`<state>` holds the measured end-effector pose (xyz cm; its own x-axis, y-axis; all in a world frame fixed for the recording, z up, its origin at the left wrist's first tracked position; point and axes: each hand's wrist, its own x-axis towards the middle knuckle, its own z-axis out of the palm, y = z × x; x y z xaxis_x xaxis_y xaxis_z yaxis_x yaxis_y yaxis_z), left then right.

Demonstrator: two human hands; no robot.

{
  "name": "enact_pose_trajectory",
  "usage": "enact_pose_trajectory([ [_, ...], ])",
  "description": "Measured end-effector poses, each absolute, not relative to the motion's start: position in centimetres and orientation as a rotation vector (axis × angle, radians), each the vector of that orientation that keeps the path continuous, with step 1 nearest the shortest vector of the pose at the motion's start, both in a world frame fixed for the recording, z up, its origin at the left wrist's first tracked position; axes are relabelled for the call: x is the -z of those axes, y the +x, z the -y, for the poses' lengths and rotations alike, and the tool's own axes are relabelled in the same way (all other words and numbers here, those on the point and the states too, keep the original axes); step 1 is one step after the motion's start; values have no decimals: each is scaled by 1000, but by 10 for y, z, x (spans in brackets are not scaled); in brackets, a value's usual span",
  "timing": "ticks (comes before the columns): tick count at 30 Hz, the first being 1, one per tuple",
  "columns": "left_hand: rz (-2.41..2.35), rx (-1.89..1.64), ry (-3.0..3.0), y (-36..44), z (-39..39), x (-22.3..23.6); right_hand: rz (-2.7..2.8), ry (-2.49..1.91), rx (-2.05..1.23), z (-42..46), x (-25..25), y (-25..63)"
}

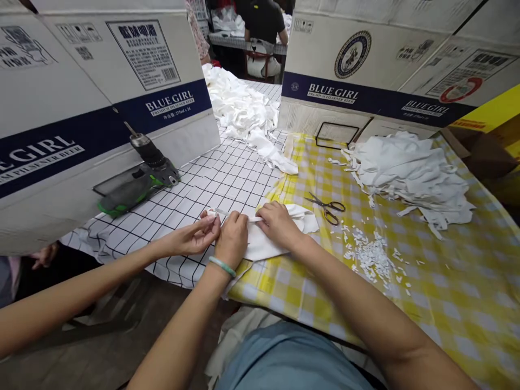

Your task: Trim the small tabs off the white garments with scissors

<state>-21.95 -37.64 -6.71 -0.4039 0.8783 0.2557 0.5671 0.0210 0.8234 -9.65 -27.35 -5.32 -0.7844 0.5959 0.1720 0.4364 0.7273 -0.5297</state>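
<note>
A white fabric piece (262, 244) with a narrow strap along its upper edge lies across the front of the table. My left hand (232, 238), with a green bangle at its wrist, is closed on the strap's left part. My right hand (279, 223) has its fingers bent over the same strap a little to the right, pressing it on the cloth. From the left, another person's hand (201, 234) reaches in beside my left hand and pinches the strap's left end. My fingertips are partly hidden. Scissors (330, 207) lie beyond my right hand.
A cordless drill (148, 173) stands at left before a beer carton (122, 97); another carton (361, 81) is at back right. White fabric heaps lie at the back (239, 105) and right (410, 173). White snippets (374, 254) are scattered on the yellow checked tablecloth (455, 303).
</note>
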Motion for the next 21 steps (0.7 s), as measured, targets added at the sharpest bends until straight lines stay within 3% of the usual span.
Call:
enact_pose_trajectory([
  [4,-1798,-1439,1336,-183,388,55,2342,-809,-755,279,39,-57],
  [10,-1245,-1809,365,-175,375,53,2229,-701,-838,301,40,-6],
  [16,-1117,-1801,307,-182,360,43,2448,-678,-919,314,49,18],
  [21,-1262,-1534,771,-141,374,37,2030,-1001,-994,328,29,22],
])
